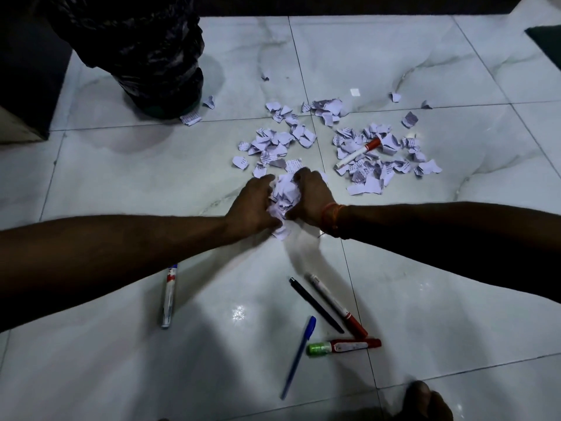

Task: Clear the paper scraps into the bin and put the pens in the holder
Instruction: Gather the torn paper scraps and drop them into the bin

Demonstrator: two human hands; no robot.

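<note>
Head view, dim light. I note the left hand [252, 208] and the right hand [309, 196] low over the marbled floor tiles [425, 71]. They face each other with fingers curled in from either side, clamped on a wad of paper scraps [283, 192] pressed between them. A few pieces stick out at the wad's near side. An orange thread band [331, 218] sits on the right wrist. Beyond the hands the loose scraps lie in two main patches, a left patch [273, 141] just past the fingertips and a right patch [379, 168] beside it, with stray pieces farther out. A red-capped marker [358, 153] lies diagonally on the right patch. The bin [145, 62], wrapped in a black liner, stands at far left, well apart from the hands, with a written-on scrap [191, 119] at its base. Nearer to me I count five more writing tools on the tiles. A white marker [168, 299] lies alone at left, partly under the left forearm. A black pen [315, 305] and a second red-capped marker [337, 305] lie side by side. A green-ended marker [343, 346] lies crosswise just below them; I cannot tell whether it touches them. A blue pen [299, 357] slants away beside its green end. A bare foot [425, 402] shows at the bottom edge.
</note>
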